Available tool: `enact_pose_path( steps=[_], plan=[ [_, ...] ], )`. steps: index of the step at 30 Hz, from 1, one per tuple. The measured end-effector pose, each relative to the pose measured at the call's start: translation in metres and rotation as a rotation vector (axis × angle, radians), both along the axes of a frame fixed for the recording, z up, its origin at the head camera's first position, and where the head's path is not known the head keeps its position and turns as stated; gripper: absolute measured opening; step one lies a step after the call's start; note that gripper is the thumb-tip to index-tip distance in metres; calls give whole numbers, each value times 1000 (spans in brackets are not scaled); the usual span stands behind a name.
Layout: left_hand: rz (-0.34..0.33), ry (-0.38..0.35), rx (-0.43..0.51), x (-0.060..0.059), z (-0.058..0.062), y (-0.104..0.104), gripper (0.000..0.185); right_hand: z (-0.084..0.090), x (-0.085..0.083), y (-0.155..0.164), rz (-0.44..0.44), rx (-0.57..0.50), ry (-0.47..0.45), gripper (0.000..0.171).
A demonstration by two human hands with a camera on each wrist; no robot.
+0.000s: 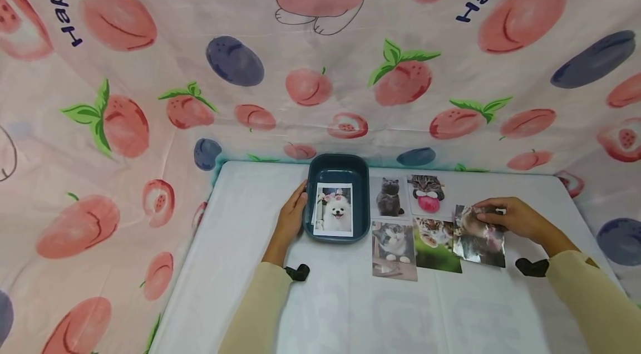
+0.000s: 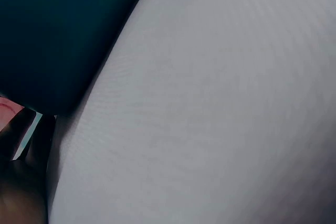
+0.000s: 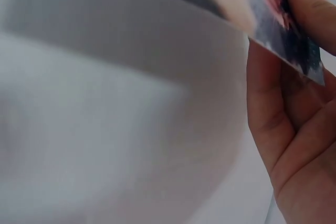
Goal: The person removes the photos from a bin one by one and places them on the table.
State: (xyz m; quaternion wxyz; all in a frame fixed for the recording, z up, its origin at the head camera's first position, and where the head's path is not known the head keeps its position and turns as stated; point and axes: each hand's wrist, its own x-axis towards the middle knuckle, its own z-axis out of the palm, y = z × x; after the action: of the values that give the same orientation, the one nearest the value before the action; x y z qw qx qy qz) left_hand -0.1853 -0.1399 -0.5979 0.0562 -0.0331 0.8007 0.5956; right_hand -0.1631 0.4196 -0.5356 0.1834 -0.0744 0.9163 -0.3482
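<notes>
Right hand pinched a glossy photo, lifted at the right end of the photo rows beside the tray. Left hand, fingers straight, touched the tray's left wall.

A white-covered table carries a dark teal tray at the middle of its far edge. Just right of the tray four cat photos lie flat in two rows: a grey cat, a tabby with a pink ball, a grey-and-white cat and a tiger-striped cat on green.
</notes>
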Motion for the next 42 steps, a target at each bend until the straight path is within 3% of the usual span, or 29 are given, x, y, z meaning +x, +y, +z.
enact_pose_path(
  steps=[9,20,36,42],
  plan=[
    [-1,-5,3,1,2,0,52,-14,6,6,55,76,62,35],
    [4,-16,2,1,1,-1,51,-15,7,-2,41,194,100,35],
    [-12,-9,10,0,1,-1,47,-20,15,-5,-30,196,66,37],
    [-6,-9,10,1,1,0,48,-14,12,-7,-42,198,115,35]
  ],
)
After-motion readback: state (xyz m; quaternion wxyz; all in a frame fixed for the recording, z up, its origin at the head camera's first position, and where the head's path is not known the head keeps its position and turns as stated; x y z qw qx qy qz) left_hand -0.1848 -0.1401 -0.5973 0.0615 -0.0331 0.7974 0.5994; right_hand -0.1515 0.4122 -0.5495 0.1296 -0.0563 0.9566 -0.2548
